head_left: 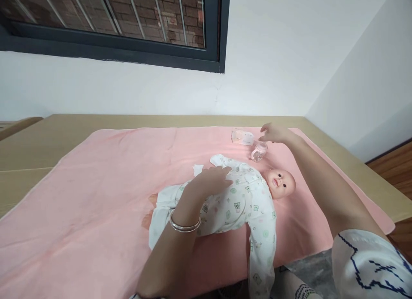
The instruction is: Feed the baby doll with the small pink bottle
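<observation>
A baby doll [238,202] in a white sleepsuit printed with small green animals lies on its back, its head [281,185] to the right and bare feet to the left. My left hand [210,181], with a silver bangle on the wrist, is over the doll's middle, fingers stretched out and holding nothing. Farther back, my right hand [277,133] hovers just above a small clear bottle [259,153] with a pink top. Its fingers are apart with nothing visible in them. Left of the bottle lies a pale pink packet [243,137].
A pink blanket [106,183] covers most of the wooden table [77,123]. One doll sleeve [262,264] hangs over the front edge. A small white piece [197,169] pokes out beside the doll. Behind are a white wall [267,58] and a dark-framed window [212,33].
</observation>
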Tool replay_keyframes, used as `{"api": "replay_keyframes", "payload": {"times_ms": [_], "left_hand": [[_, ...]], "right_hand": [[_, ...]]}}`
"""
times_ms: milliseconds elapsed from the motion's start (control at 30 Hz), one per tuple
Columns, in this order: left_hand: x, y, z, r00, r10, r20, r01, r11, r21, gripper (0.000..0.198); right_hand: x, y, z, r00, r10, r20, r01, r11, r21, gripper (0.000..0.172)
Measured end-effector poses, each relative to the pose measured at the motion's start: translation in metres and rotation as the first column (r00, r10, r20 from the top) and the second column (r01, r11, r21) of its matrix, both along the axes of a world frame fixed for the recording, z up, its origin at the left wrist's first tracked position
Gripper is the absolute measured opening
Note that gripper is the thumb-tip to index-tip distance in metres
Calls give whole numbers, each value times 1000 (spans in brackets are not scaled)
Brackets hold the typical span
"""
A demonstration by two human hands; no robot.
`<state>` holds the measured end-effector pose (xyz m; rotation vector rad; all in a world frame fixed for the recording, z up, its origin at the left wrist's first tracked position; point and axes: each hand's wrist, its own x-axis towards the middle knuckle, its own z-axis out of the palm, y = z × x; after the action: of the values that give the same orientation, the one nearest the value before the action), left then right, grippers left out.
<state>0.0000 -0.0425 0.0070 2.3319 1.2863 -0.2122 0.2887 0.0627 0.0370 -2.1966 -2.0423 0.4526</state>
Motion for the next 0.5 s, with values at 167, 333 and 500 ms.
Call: {"api": "replay_keyframes", "payload": {"times_ms": [167,333,500], "left_hand": [[0,-9,3,1000,-2,18,0,998,67,42],[17,-40,21,986,47,163,-78,978,194,38],[32,-105,16,967,-102,233,69,987,144,30]], "right_hand": [[47,-19,-24,945,-314,-95,328,912,248,54],[60,-38,-86,926,-334,177,339,941,2,46],[49,-50,-122,951,-216,220,234,970,-63,49]]}}
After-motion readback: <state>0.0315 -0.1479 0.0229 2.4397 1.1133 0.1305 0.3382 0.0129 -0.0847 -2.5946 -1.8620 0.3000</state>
